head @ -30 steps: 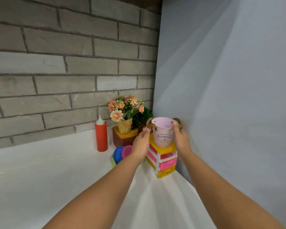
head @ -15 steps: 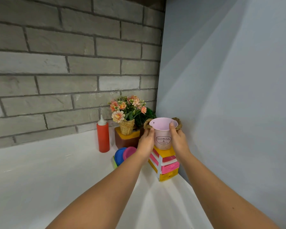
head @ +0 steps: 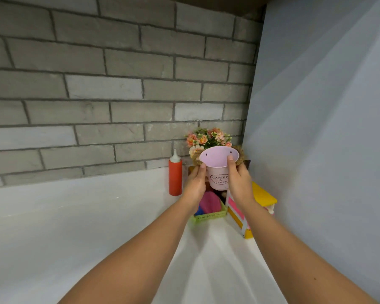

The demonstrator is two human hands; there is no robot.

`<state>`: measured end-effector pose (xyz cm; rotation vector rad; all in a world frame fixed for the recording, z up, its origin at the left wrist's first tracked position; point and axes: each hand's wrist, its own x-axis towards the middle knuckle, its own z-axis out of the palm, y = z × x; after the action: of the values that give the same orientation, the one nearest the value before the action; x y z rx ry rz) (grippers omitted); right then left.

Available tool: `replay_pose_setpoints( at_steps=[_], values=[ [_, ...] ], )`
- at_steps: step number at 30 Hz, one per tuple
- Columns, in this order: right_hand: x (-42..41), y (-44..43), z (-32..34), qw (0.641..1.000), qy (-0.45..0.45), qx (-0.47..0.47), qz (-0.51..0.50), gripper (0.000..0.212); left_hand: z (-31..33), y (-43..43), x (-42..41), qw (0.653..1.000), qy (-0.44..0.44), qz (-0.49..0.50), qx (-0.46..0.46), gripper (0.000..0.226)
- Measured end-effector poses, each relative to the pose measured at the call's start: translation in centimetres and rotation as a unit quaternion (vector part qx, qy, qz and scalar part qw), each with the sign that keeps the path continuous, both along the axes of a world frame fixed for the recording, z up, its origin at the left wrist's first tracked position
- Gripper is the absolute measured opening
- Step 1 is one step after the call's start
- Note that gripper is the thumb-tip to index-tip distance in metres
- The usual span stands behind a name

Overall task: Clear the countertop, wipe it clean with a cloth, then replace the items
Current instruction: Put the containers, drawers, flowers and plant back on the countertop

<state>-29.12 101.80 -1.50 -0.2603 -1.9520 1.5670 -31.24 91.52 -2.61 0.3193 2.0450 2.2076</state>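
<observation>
Pink bucket (head: 219, 172) is now off the yellow drawer box (head: 263, 197), raised. Fingers (head: 230, 160) of left hand (head: 195, 184) and right hand (head: 239, 182) grip its sides; it hangs over the green basket (head: 208, 215). Bench (head: 75, 227) clearing looks barely begun.

Bare forearms (head: 140, 255) (head: 294, 255), bare hands (head: 194, 183) (head: 239, 181) (small dark mole (head: 314, 278) on the right forearm)

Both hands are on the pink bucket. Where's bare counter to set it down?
The countertop is bare left of the red bottle, along the brick wall, and in front of the green basket between the forearms. The corner is crowded: bottle, flowers, basket and drawer box sit packed behind and below the pink bucket.
</observation>
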Motion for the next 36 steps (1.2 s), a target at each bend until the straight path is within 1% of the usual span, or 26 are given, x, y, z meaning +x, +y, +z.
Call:
replay_pose_setpoints(
  at_steps=[2,4,7,11,14,17,25,33,34,36],
  values=[
    [-0.1,-2.5,-0.1,1.000,-0.014,0.009,0.011,0.050,-0.1,-2.6,0.3,1.000,-0.002,0.017,0.001,0.049],
    [0.2,-5.3,-0.1,0.999,-0.026,0.014,0.032,0.051,0.2,-5.6,1.0,0.999,-0.005,0.042,0.009,0.041],
    [0.7,-10.2,-0.2,0.997,-0.018,0.002,0.070,0.050,0.5,-10.6,2.5,0.997,0.002,0.074,0.007,0.030],
    [2.2,-16.9,-0.2,0.994,-0.009,0.005,0.110,0.042,0.3,-17.4,4.5,0.994,0.007,0.107,0.004,0.039],
    [3.3,-22.7,-0.4,0.987,-0.010,-0.004,0.159,0.042,0.0,-23.2,6.3,0.990,0.003,0.140,-0.005,0.042],
    [4.9,-29.0,-0.9,0.979,-0.017,-0.020,0.201,0.041,-0.1,-29.6,8.8,0.985,-0.005,0.172,-0.010,0.041],
    [10.5,-45.5,-1.9,0.959,-0.040,-0.010,0.279,0.041,-0.3,-46.1,16.6,0.969,-0.004,0.248,-0.016,0.040],
    [14.7,-57.4,-2.8,0.934,-0.052,-0.007,0.353,0.040,-1.3,-57.8,21.7,0.953,-0.014,0.303,-0.016,0.039],
    [14.9,-58.6,-2.8,0.932,-0.050,-0.001,0.359,0.043,-1.5,-58.9,22.0,0.951,-0.015,0.308,-0.018,0.039],
    [14.9,-60.6,-3.2,0.929,-0.050,0.016,0.366,0.057,-1.9,-60.9,22.4,0.947,-0.017,0.319,-0.020,0.040]
  ],
)
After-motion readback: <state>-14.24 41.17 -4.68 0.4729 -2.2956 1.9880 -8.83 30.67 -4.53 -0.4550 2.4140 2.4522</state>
